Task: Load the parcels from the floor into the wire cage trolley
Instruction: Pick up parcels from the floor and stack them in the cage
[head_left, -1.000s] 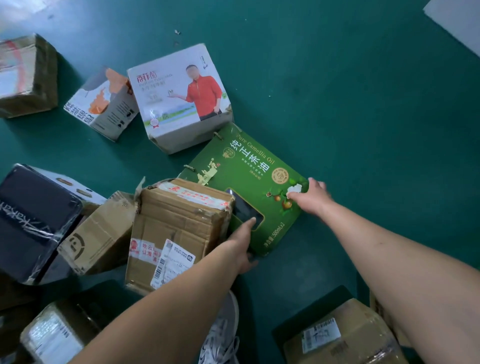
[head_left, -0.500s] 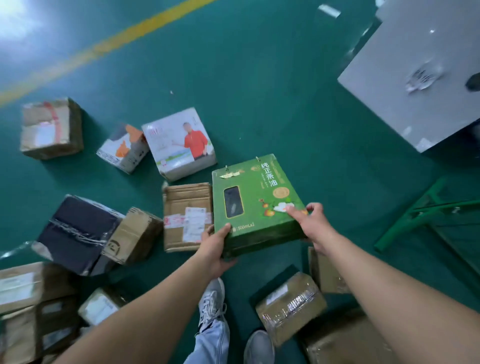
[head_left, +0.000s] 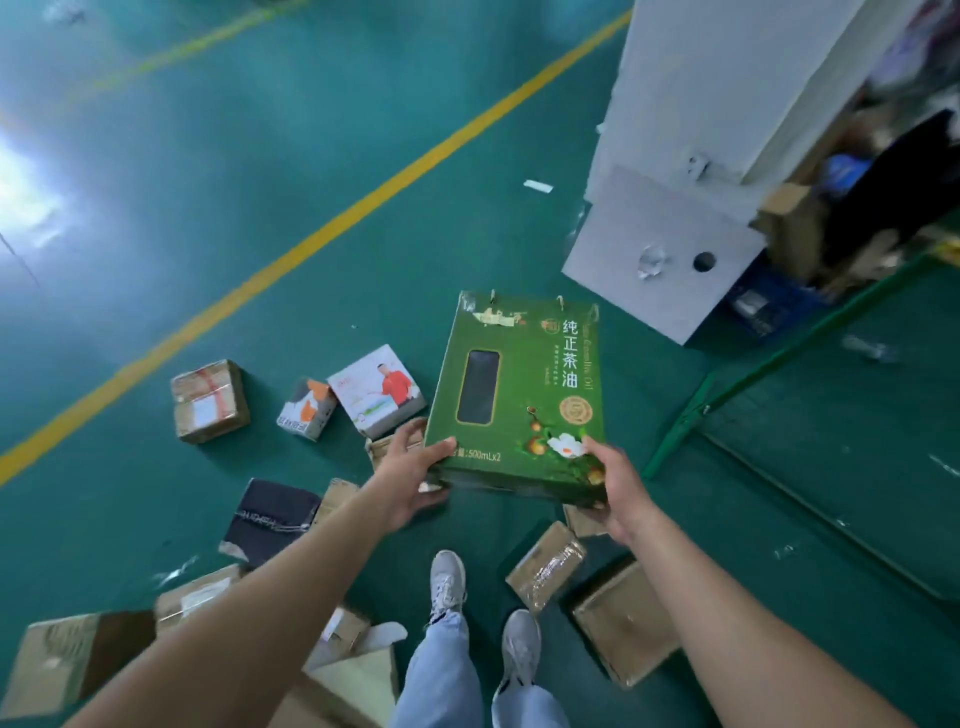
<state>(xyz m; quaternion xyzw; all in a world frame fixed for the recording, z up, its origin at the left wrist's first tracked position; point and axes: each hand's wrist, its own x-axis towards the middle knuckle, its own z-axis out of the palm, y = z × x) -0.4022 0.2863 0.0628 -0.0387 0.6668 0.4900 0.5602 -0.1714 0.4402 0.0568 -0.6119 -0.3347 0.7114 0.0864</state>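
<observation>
Green gift box (head_left: 519, 395), front face: large white characters "纯正茶油" in a vertical column at upper right; "500mLx2" along lower edge. Smaller print beside the characters blurred, unreadable. Labels on floor parcels illegible.

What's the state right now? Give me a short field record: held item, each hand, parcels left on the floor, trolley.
held item: green gift box, lifted clear of the floor
left hand: grips the box's lower left corner
right hand: grips the box's lower right corner
parcels on floor: many, among them a taped brown box, a white printed box, a black wrapped parcel
trolley: green frame to the right; cage contents blurred
</observation>
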